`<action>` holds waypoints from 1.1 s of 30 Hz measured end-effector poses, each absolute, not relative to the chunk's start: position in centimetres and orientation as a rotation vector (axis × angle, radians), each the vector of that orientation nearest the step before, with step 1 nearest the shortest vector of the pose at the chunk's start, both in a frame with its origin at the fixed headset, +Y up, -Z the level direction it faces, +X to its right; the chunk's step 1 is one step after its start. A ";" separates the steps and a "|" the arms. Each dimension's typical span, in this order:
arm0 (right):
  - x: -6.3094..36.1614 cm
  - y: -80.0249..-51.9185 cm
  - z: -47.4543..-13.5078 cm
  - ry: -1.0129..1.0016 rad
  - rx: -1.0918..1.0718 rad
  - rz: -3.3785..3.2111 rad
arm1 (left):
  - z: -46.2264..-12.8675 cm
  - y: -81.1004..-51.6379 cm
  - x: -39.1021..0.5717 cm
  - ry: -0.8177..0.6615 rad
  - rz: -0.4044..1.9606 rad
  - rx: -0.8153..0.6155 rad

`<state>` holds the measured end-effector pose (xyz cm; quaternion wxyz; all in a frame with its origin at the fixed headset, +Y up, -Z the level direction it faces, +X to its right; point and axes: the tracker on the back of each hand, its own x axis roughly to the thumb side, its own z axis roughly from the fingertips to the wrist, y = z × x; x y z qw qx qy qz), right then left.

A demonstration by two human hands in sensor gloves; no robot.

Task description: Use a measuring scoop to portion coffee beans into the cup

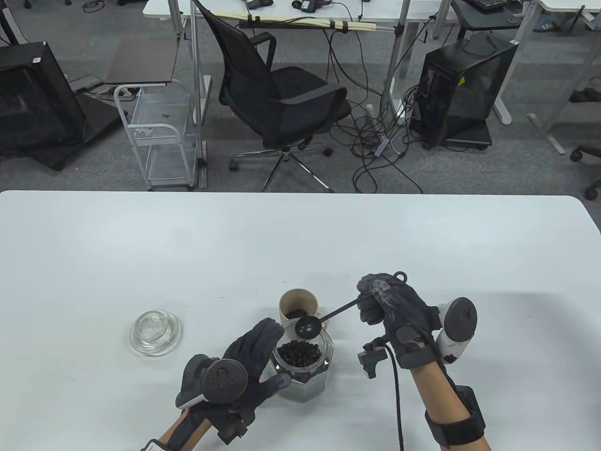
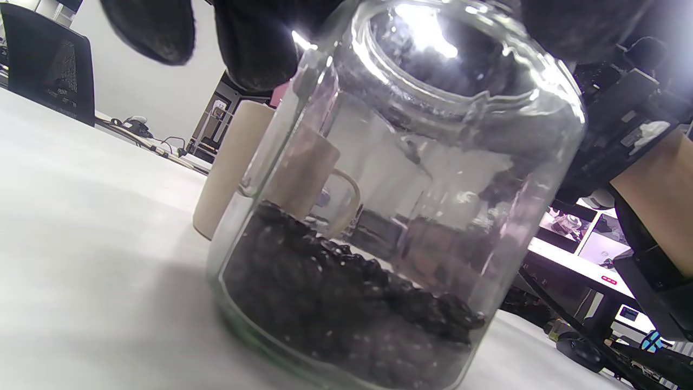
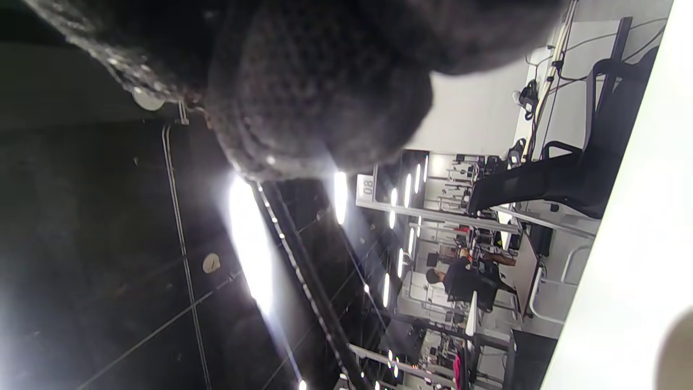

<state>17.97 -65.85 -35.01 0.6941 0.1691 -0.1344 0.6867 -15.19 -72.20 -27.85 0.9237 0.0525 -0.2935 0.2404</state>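
Table [image 1: 141,244]: white, bearing all items. Jar [image 1: 305,371], the landmark: glass, open-mouthed, partly filled with beans [image 1: 298,353]. Left hand [image 1: 244,371]: curling around the jar's left side, gripping it. Right hand [image 1: 399,314]: hovering right of the jar, fingers closing on the scoop [image 1: 324,319] handle; its bowl is hanging over the jar's far rim. Cup [image 1: 297,305]: sitting just behind the jar, holding some beans. Lid [image 1: 155,332]: lying well left of the jar.

Open-plan office/lab. Upper centre: black mesh office chair [image 1: 281,94] behind white table [image 1: 300,244]; upper right: PC tower [image 1: 462,89], loose cables [image 1: 375,141]; upper left: wire trolley [image 1: 157,136]. Grey carpet.
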 end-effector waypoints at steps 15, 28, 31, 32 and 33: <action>12.1 -65.0 -32.7 -0.215 0.746 1.984 | -27.9 -72.2 -15.2 -0.603 0.493 0.108; 8.4 -65.2 -30.7 -0.104 0.981 2.267 | -27.9 -72.2 -15.2 -0.603 0.492 0.108; 8.7 -65.4 -30.9 -0.065 0.912 2.258 | -27.9 -72.2 -15.2 -0.603 0.493 0.108; 8.7 -65.5 -31.0 -0.045 0.893 2.241 | -27.9 -72.2 -15.2 -0.603 0.494 0.108; 8.9 -65.7 -31.2 -0.038 0.859 2.212 | -27.9 -72.2 -15.2 -0.603 0.494 0.108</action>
